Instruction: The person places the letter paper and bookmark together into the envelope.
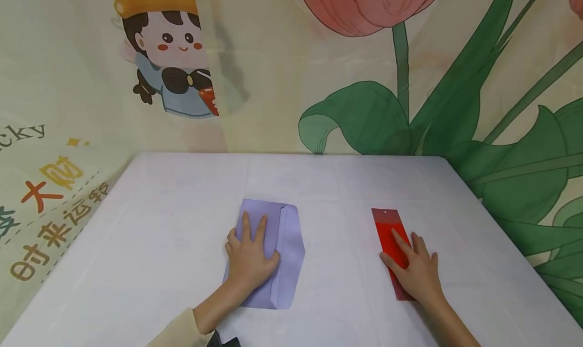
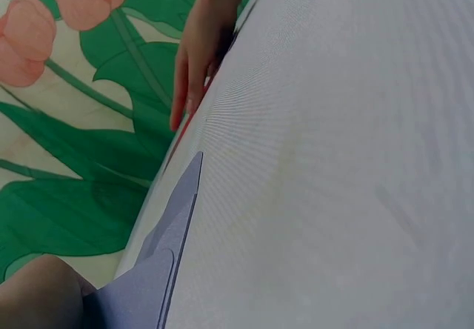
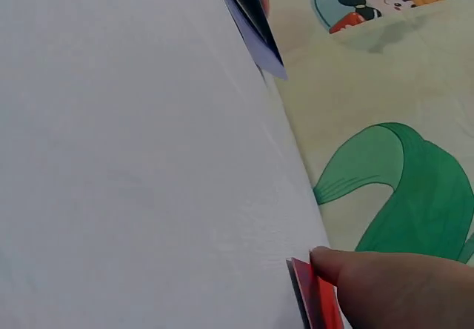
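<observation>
My left hand (image 1: 249,262) rests on a lavender paper envelope (image 1: 290,256), fingers spread toward its far edge and thumb beside the flap's fold. The envelope's flap lies unfolded to the right. In the left wrist view the envelope (image 2: 144,292) shows edge-on, partly hidden by that hand. My right hand (image 1: 416,271) lies over a long red card (image 1: 387,233), which has a darker band and a small hole at its far end. The index finger is on its face, the thumb at its left edge. In the right wrist view the thumb touches the layered red card (image 3: 320,296).
Both things lie on a white-covered table (image 1: 337,185), with white surface between them. Behind it hangs a printed cloth (image 1: 264,84) with tulips and a cartoon figure. A dark strap piece (image 1: 223,340) shows at the left sleeve.
</observation>
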A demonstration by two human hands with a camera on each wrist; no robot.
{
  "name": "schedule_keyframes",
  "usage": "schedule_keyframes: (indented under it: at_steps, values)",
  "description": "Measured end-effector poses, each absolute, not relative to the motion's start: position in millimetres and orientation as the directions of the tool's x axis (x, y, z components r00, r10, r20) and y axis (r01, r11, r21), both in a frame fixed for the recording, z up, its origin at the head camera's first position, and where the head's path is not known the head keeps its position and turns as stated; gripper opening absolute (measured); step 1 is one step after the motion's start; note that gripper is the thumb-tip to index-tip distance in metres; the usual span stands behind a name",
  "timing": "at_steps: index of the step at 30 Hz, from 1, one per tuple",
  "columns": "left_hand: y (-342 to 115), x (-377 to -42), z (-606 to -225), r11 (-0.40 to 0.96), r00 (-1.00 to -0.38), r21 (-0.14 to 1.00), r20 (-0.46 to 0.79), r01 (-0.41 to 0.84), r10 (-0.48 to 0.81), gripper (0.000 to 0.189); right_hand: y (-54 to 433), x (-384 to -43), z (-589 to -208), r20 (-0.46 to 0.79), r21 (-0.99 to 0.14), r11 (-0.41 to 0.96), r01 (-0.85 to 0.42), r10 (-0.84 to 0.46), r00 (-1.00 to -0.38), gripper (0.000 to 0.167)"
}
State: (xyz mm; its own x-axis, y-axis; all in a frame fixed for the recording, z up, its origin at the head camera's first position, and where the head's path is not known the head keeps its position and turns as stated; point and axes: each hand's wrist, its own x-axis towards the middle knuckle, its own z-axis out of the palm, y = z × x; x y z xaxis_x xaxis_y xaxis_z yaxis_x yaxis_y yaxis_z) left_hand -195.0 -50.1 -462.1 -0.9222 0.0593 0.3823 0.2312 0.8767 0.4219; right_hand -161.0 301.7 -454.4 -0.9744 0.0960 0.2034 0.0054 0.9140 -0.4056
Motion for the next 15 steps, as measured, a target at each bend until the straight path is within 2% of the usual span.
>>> schedule_keyframes:
  at_steps: [6,15]
  values:
    - [-51.4,-192.8,-463.4,0.875,-0.925,0.428,0.377,0.225,0.054,0.077,299.1,-161.4,-466.2,0.310,-0.411,0.910,-0.047,0.091,-0.946,0.058]
    - [-51.2,-193.8,-461.9,0.869,-0.920,0.433,0.387,0.240,0.062,0.077,298.9,-161.8,-469.2,0.338,-0.433,0.899,-0.063,0.097,-0.936,0.051]
